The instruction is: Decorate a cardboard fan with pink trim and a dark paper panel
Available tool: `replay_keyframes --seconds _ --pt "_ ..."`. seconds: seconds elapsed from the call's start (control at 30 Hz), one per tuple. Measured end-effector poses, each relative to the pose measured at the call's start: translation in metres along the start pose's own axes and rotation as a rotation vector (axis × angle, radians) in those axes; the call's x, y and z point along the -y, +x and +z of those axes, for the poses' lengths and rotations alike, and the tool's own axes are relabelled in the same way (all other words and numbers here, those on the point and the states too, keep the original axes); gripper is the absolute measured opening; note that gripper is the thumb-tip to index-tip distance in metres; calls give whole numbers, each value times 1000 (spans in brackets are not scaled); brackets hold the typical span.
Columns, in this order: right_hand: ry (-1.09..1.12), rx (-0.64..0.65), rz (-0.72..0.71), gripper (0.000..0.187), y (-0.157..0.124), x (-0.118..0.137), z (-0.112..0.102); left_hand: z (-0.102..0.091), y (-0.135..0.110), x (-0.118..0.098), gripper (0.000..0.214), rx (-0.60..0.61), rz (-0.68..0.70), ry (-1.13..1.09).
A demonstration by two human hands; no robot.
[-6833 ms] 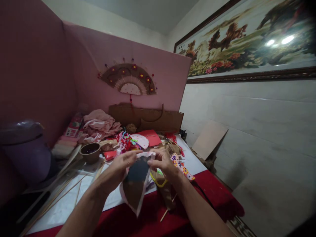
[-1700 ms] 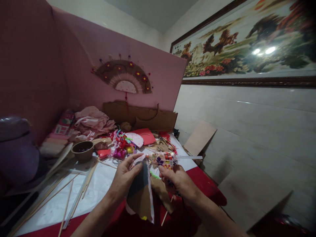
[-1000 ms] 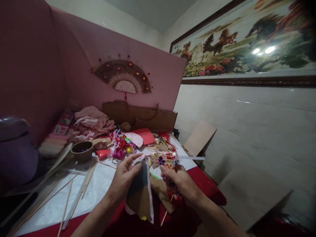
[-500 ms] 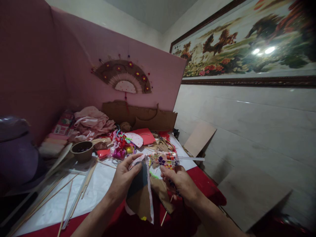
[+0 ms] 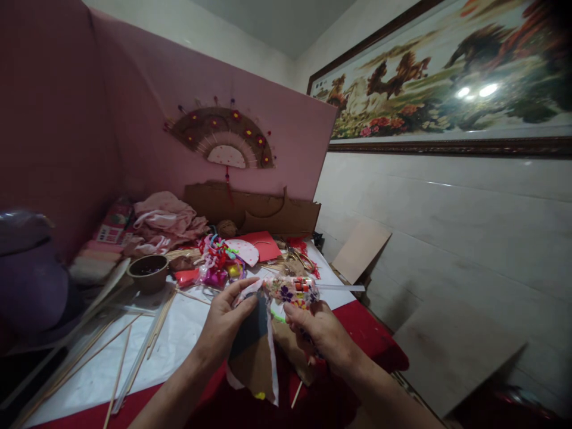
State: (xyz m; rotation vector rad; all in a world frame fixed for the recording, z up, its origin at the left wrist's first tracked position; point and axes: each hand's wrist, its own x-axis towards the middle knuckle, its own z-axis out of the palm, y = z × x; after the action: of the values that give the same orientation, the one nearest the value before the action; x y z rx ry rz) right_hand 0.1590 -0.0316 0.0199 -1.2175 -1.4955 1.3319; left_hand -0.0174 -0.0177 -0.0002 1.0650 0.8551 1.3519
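Observation:
My left hand (image 5: pixel 232 310) is closed on a piece of cardboard (image 5: pixel 252 363), pinched near its top between thumb and fingers. Pale pink fabric is folded over the cardboard's edges, and a blue-grey patch shows on its upper face. In my right hand (image 5: pixel 322 330) is a flower-patterned hot glue gun (image 5: pixel 290 290), with a translucent glue stick (image 5: pixel 342 288) poking out of its back. The gun's front end points left and lies at the cardboard's upper right edge; whether they touch I cannot tell. Below the gun lies a brown cardboard strip (image 5: pixel 292 351).
Thin wooden sticks (image 5: pixel 118 372) and a dark bowl (image 5: pixel 148 273) are at the left. Coloured pipe cleaners (image 5: pixel 217 250), red paper (image 5: pixel 263 245) and scissors (image 5: pixel 304 257) lie at the back. A decorated fan (image 5: pixel 227 137) hangs on the pink board.
My right hand has moved the glue gun slightly left, bringing its front end to the cardboard's edge. My left hand and the cardboard have stayed in place.

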Motion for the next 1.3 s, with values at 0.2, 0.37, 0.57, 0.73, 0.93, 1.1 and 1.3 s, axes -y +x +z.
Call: replay_keyframes --seconds 0.2,0.37,0.57,0.73,0.93,1.1,1.3 --pt "11 1 -1 44 1 -1 0 2 -1 -3 40 -17 -19 6" --pt "18 -1 -20 44 2 -4 -2 2 -2 -5 41 -39 -27 17" --pt "0 4 -18 45 1 -3 -1 3 -2 -4 44 -56 -25 17" --pt "6 7 2 44 0 -1 1 3 -2 -5 42 -41 -15 18" --pt "-15 -19 -23 45 1 -2 -1 5 -3 -7 41 -50 -33 4" --pt "30 -19 -10 44 2 -4 -3 4 -2 -5 41 -53 -17 10" --pt "40 -45 6 44 1 -4 -2 3 -1 -6 37 -62 -60 -31"
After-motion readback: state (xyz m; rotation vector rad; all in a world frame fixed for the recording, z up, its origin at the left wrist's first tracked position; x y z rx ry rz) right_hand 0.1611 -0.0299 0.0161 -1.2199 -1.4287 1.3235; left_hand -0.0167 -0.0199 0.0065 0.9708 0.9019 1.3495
